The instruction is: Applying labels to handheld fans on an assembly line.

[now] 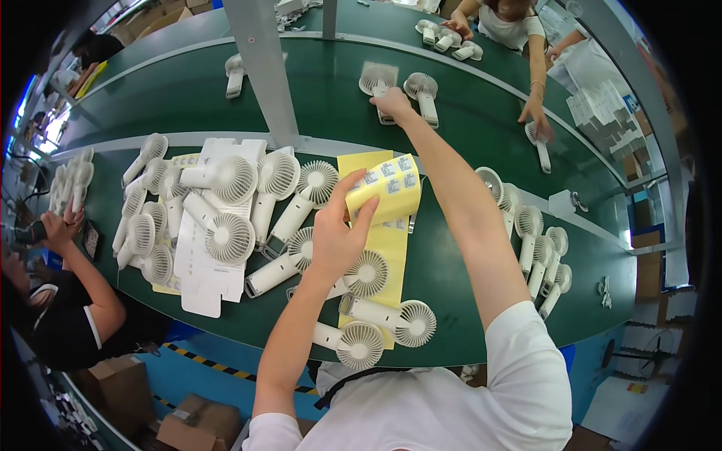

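Note:
My left hand (336,231) pinches a curled yellow sheet of stickers (385,184) with grey printed labels, holding it above more yellow sheets (396,255) on the green table. My right arm stretches far forward over the metal rail. At its end, my right hand (392,104) is closed round the handle of a white handheld fan (375,78) on the green belt. Just right of that one lies a second fan (422,87). Several more white fans (368,273) lie beside and below my left hand, some on the yellow sheets.
Left of my left hand, fans and flattened white cardboard (201,282) are heaped. Another row of fans (529,223) lies to the right. A metal post (263,68) rises from the rail (323,145). Co-workers' hands are at the far right (535,120) and left (62,225).

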`<state>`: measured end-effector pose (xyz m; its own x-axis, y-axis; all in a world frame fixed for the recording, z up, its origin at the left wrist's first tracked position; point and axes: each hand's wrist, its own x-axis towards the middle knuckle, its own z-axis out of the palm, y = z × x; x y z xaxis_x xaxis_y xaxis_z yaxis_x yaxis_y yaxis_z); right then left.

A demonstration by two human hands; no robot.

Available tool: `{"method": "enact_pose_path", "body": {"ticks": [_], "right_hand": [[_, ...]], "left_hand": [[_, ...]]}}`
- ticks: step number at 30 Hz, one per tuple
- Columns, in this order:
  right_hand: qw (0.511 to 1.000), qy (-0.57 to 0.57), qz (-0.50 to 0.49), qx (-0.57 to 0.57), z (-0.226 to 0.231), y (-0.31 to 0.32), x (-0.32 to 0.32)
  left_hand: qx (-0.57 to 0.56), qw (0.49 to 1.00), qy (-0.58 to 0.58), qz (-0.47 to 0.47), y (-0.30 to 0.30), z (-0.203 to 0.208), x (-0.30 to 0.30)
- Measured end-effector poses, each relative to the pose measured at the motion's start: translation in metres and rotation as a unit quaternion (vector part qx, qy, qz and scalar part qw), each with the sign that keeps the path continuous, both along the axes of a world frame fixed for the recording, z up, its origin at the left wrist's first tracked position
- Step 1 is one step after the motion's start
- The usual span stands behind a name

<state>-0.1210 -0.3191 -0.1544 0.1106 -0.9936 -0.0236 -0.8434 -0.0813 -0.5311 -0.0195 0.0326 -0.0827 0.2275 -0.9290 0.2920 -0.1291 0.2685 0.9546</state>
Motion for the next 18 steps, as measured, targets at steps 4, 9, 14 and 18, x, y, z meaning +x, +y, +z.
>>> {"method": "enact_pose_path", "body": {"ticks": [4, 9, 14, 18], "right_hand": [[0.929, -0.311, -0.008, 0.2, 0.033, 0.06, 0.004], [0.8, -0.566, 0.042, 0.193, 0.071, 0.166, -0.047], [0.767, -0.622, 0.031, 0.154, 0.089, 0.257, -0.094], [0.781, -0.61, 0.052, 0.124, 0.092, 0.309, -0.124]], "left_hand": [[0.013, 1.0, -0.01, 0.026, 0.01, -0.002, 0.011], [0.018, 1.0, -0.005, 0.014, 0.012, -0.002, 0.005], [0.003, 1.0, 0.027, 0.002, 0.015, 0.006, 0.002], [-0.002, 0.998, 0.059, -0.006, 0.015, 0.01, 0.0]]}}
